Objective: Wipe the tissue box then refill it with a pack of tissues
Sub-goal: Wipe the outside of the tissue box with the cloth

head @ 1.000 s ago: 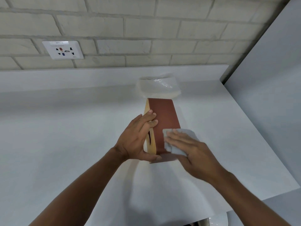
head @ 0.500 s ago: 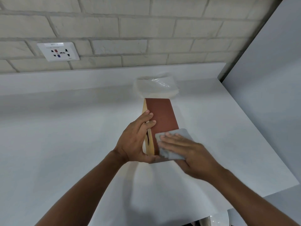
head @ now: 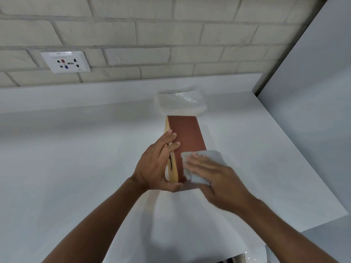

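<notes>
A reddish-brown tissue box (head: pixel 187 133) with a tan slotted face stands on its long side on the white counter (head: pixel 76 158). My left hand (head: pixel 155 164) grips it from the left, fingers over its upper edge and thumb at its near end. My right hand (head: pixel 214 179) lies flat on a light grey cloth (head: pixel 205 158), pressing it against the box's brown side near the near end. Behind the box lies a pack of tissues (head: pixel 180 101) in clear plastic wrap, partly hidden by the box.
A brick wall with a white power socket (head: pixel 65 62) rises behind the counter. A grey panel (head: pixel 313 92) closes off the right side. The counter's right edge runs diagonally toward its front right corner (head: pixel 345 213). A shiny metal object (head: pixel 237 259) shows at the bottom edge.
My right hand has slid the cloth along the box's brown side, first toward the left edge, then slightly back. My left hand keeps the same grip; the box stays in place.
</notes>
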`<act>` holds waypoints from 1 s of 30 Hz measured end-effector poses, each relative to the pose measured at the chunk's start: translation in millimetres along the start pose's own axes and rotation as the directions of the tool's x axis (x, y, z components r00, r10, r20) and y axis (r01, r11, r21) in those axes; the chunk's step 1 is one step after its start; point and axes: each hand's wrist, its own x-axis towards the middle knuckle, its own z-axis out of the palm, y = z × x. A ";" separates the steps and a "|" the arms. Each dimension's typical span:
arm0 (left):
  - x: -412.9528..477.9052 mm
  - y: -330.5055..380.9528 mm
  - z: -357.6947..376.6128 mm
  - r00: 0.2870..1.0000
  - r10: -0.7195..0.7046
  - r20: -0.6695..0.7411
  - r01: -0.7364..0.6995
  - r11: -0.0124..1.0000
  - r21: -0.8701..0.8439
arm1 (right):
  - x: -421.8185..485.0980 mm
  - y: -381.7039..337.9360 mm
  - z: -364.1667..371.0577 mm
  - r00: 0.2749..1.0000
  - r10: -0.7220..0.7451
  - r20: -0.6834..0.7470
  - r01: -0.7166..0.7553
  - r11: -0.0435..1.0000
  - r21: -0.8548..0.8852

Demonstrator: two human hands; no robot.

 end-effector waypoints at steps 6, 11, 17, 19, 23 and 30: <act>2.9 2.8 -1.5 1.000 -0.015 0.003 0.014 1.000 0.020 | 2.4 26.6 -10.7 0.999 0.037 -0.005 -0.037 0.996 0.083; 3.1 -0.1 -2.1 1.000 0.010 0.007 -0.010 1.000 -0.008 | -0.4 -5.6 3.5 0.991 -0.104 0.086 0.100 0.994 0.052; 2.5 3.4 -4.5 1.000 -0.005 0.018 0.004 0.999 0.034 | 0.7 8.2 -0.8 0.999 0.036 -0.035 -0.034 0.998 0.059; 2.7 1.8 -5.0 0.999 0.002 0.033 -0.003 0.999 0.033 | -4.6 -9.7 10.1 0.996 -0.083 0.016 0.082 0.996 0.038; 4.2 4.7 -6.6 0.999 -0.031 0.036 0.030 0.999 0.042 | -11.7 5.9 7.9 0.995 -0.096 -0.016 0.097 0.995 0.029; 5.6 9.2 -9.1 0.998 -0.054 0.026 0.053 0.998 0.040 | -26.5 3.0 19.2 0.994 -0.074 -0.081 0.073 0.997 -0.025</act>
